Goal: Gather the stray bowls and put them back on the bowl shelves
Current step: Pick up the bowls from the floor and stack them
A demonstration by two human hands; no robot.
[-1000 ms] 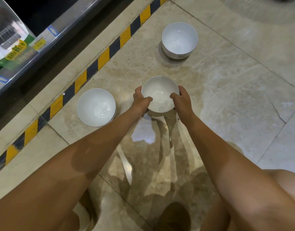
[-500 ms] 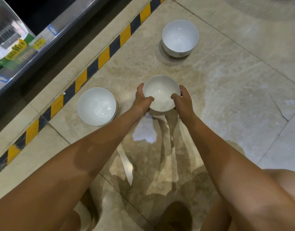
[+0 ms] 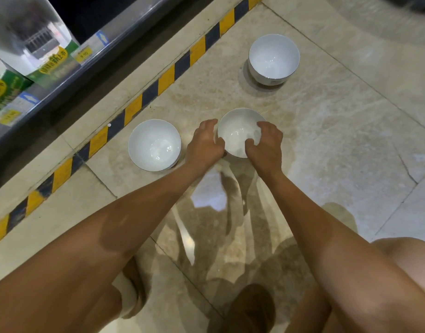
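Three white bowls are on the shiny marble floor. The middle bowl [image 3: 237, 131] is held between both hands: my left hand [image 3: 205, 145] grips its left rim and my right hand [image 3: 265, 146] grips its right rim, thumbs over the edge. A second bowl [image 3: 154, 145] stands upright just left of my left hand. The third bowl [image 3: 273, 59] stands farther away, up and to the right.
A yellow-and-black hazard stripe [image 3: 134, 109] runs diagonally along the floor beside a store shelf edge [image 3: 69, 73] with price tags and green packages at the upper left. My knee [image 3: 408, 263] shows at the lower right and shoes at the bottom.
The view has shifted, so the bowls sit a little lower and nearer the frame's middle. Both hands keep their grip on the middle bowl, with fingers curled further over its rim.
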